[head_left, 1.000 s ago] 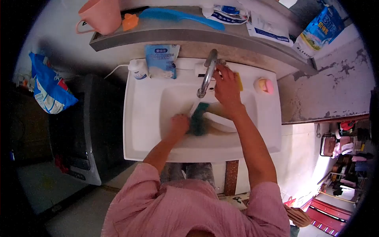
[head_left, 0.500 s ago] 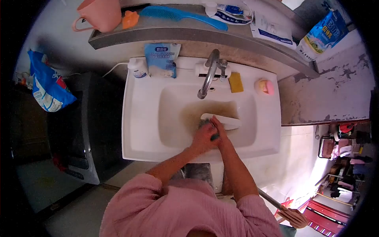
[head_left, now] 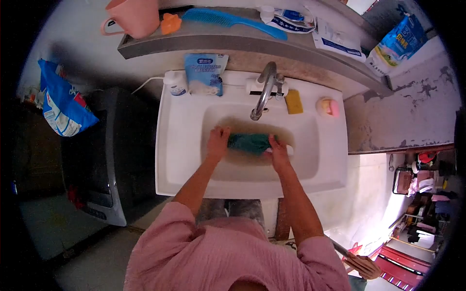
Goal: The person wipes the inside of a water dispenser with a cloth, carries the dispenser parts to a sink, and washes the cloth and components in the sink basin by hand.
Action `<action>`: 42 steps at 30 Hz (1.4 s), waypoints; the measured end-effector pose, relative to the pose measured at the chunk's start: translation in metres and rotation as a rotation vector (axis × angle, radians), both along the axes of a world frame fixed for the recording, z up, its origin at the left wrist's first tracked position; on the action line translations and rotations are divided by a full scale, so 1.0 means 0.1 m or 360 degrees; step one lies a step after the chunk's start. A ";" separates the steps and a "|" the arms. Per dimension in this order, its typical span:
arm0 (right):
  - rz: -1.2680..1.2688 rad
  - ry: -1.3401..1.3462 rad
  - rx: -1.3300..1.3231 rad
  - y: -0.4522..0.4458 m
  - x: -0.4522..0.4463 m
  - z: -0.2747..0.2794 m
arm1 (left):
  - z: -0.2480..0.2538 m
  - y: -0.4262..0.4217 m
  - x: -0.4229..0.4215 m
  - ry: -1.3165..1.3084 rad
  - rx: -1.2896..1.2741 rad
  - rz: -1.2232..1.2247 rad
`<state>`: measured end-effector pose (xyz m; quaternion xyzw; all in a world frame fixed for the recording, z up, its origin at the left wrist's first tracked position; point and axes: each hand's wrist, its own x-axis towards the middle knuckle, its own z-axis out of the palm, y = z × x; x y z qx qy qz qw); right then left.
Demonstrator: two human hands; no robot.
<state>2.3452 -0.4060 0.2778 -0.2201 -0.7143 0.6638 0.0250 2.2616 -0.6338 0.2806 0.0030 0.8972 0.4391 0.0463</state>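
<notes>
A dark green cloth (head_left: 248,142) is stretched sideways over murky brownish water in the white sink (head_left: 310,165). My left hand (head_left: 218,142) grips its left end, fingers closed. At the other end my right hand (head_left: 278,151) pinches the cloth, thumb on top. A white oblong object (head_left: 290,150) lies in the basin by my right hand, partly hidden behind the fingers and cloth; its kind I cannot make out. Above the basin hangs the chrome faucet (head_left: 263,94).
On the sink's rim are a yellow sponge (head_left: 293,102), a pink soap (head_left: 329,107), a white bottle (head_left: 174,83) and a blue pouch (head_left: 204,75). The shelf holds a pink mug (head_left: 133,19), a blue comb (head_left: 233,20) and a toothpaste tube (head_left: 289,22).
My hands were together over the bunched cloth; now they are apart, the left one further left, with the cloth spread between them. The white object is now more covered.
</notes>
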 end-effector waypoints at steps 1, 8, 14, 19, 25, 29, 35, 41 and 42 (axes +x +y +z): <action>-0.0014 0.0006 0.0121 0.02 0.03 0.00 | 0.06 -0.12 -0.02 0.0077 0.0057 -0.0029; 0.0826 0.0311 0.0978 0.29 0.51 -0.86 | 0.45 -0.48 0.26 0.0515 -0.0667 -0.0738; 0.0871 -0.0035 0.1494 -0.72 0.42 0.09 | -0.14 -0.11 0.67 0.0490 -0.1024 -0.0999; 0.0880 -0.0375 0.0773 -0.55 0.20 -0.13 | -0.79 -0.29 0.40 -0.0441 0.0463 -0.0901; 0.0695 -0.0279 -0.0411 -0.47 0.05 1.01 | 0.37 -0.23 0.16 -0.1406 0.1695 0.0164; 0.0134 -0.0098 -0.1109 -0.60 0.06 1.22 | 0.82 0.07 0.25 -0.1021 0.1648 0.0094; 0.0279 0.0230 -0.2233 -0.46 -0.06 -0.21 | 1.05 0.44 0.69 0.0785 0.0325 -0.0847; -0.0001 0.0410 -0.1983 -0.80 -0.05 0.28 | 1.13 0.45 0.62 0.0738 -0.0059 -0.0894; -0.0122 0.0409 -0.1861 -0.86 -0.06 0.30 | 1.07 0.47 0.53 0.0628 -0.0125 -0.0828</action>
